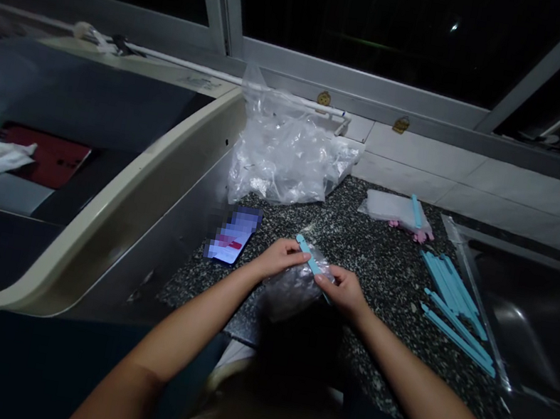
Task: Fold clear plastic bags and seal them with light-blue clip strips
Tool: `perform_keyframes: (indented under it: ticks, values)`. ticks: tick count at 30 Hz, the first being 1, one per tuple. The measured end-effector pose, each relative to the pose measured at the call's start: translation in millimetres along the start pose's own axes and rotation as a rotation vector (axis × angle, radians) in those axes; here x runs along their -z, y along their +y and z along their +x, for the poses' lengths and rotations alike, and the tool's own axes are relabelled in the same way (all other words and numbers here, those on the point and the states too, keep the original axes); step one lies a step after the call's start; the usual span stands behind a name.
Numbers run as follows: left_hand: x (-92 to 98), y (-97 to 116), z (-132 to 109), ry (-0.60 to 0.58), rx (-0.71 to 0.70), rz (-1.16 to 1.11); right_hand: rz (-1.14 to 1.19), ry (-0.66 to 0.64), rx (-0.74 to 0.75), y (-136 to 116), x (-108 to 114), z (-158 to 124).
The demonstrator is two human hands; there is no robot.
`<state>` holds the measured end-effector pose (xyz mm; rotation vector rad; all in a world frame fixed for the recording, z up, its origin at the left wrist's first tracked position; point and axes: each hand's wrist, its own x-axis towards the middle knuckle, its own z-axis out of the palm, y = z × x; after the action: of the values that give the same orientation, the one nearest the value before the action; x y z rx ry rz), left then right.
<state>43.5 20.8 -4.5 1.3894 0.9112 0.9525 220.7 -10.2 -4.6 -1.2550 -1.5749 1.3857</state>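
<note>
Over the speckled counter, both hands pinch a light-blue plastic bag clip (310, 257), a thin strip slanting down to the right. My left hand (283, 255) has its upper end, and my right hand (342, 289) closes on its lower end. A clear plastic bag (292, 291) hangs below and behind the strip; its lower part is in shadow. Whether the clip grips the bag's edge I cannot tell. Several more light-blue clips (454, 298) lie loose to the right of my right hand.
A lit phone (236, 236) lies left of my left hand. Behind stands a pile of clear plastic bags (289, 157). A stack of flat bags (393, 209) carries one blue strip, with pink pieces (421, 234) beside it. A metal sink (538, 313) is right; a large cream-edged appliance (156, 173) left.
</note>
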Motion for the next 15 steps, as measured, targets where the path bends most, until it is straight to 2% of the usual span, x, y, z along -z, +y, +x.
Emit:
perform_keyframes:
  ticks: [9,15]
  values:
    - [-2.0,-0.3,-0.5,0.176,-0.003,-0.1,-0.011,0.036,-0.014,5.2,-0.9,0.5]
    - [-0.4,-1.6,0.2,0.144,-0.011,-0.031,0.042,0.012,-0.032,8.7,-2.9,1.1]
